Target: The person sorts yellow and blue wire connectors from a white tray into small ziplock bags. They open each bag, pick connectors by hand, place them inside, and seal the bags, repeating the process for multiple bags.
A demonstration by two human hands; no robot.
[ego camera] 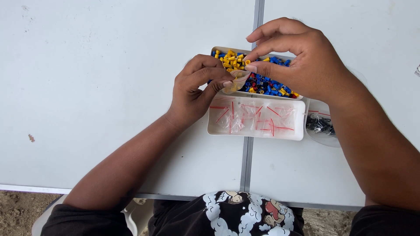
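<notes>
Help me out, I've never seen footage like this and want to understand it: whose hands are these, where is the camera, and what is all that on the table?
The camera sits on a person's head and looks straight down, so both hands are that person's own; there is no machine. They work over a white table. The left hand and the right hand together pinch a small clear plastic bag with a few yellow pieces inside. Just beyond the hands is a white tray full of small yellow, blue and red plastic parts. Nearer the person is a second white tray holding empty clear bags with red strips. To the right, partly hidden by the forearm, a clear container holds small black pieces.
</notes>
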